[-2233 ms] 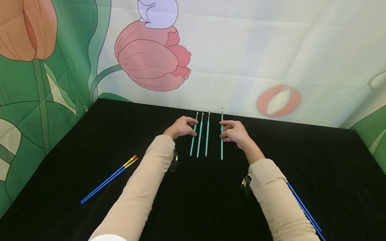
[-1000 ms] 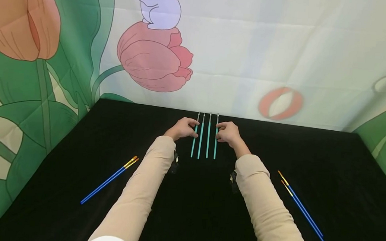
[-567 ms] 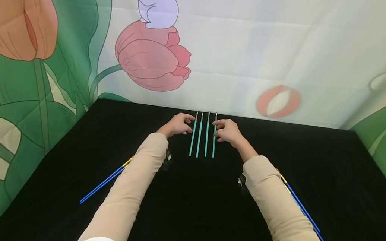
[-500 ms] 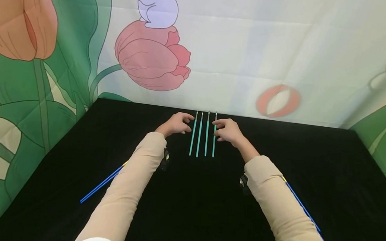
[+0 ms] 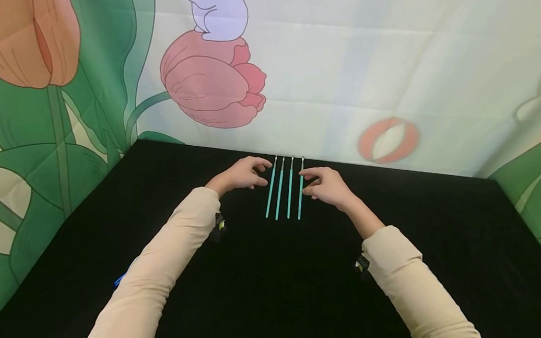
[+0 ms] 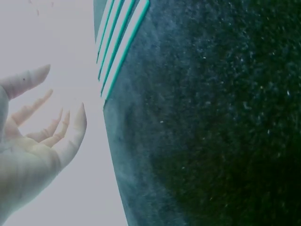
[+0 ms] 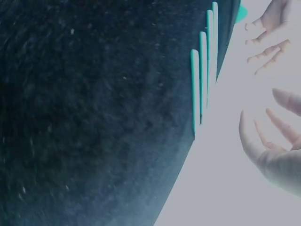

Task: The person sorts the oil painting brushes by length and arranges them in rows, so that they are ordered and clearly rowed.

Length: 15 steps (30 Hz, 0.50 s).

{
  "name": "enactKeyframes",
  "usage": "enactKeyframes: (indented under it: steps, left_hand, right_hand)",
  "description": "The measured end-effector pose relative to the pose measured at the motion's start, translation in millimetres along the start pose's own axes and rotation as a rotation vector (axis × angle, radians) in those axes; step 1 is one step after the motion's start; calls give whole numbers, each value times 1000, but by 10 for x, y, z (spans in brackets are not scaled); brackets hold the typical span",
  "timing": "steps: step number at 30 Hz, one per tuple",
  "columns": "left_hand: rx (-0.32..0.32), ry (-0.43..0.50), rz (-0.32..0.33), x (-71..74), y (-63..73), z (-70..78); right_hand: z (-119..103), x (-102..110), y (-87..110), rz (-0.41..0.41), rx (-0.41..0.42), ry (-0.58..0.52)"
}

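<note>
Several thin turquoise-handled paintbrushes lie side by side near the back edge of the black cloth, ferrules pointing away. My left hand [image 5: 244, 172] hovers just left of the leftmost turquoise paintbrush [image 5: 270, 195], thumb and fingers apart. On the other side, my right hand [image 5: 328, 186] is beside the rightmost turquoise paintbrush [image 5: 300, 205], its fingertips overlapping that handle in the head view. The right wrist view shows the right hand [image 7: 277, 150] loosely curved around nothing, away from the brushes. In the left wrist view the left hand [image 6: 42, 141] is likewise bare.
Blue paintbrush handle ends [image 5: 120, 280] peek out beside the left sleeve [image 5: 160, 266]; the rest is covered. The right sleeve [image 5: 426, 300] lies over where the other blue brushes were seen. A printed fabric backdrop [image 5: 314, 78] rises behind the black cloth [image 5: 281, 290].
My right hand brought the rightmost turquoise paintbrush left into the row and let it go. My left hand released the leftmost one and drew left. Both forearms spread outward over the blue brushes.
</note>
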State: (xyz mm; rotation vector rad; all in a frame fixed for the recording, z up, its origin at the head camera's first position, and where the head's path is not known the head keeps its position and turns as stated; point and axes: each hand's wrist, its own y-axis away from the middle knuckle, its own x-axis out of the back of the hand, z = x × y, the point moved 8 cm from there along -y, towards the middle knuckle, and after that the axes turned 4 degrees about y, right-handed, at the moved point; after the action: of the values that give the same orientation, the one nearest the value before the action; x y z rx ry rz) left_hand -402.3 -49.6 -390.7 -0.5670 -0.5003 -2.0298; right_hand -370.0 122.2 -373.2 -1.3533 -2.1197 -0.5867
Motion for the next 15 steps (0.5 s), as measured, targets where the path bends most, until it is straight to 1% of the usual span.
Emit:
enactKeyframes:
  steps: [4, 8, 15]
  left_hand:
    - [-30, -39, -1, 14, 50, 91]
    - [-64, -59, 10, 24, 94, 163]
    - [-150, -20, -2, 53, 277, 357]
  right_hand:
    - [-71, 77, 84, -4, 37, 11]
    - [-130, 167, 184, 4, 59, 24]
    - [-215, 275, 381, 8, 108, 87]
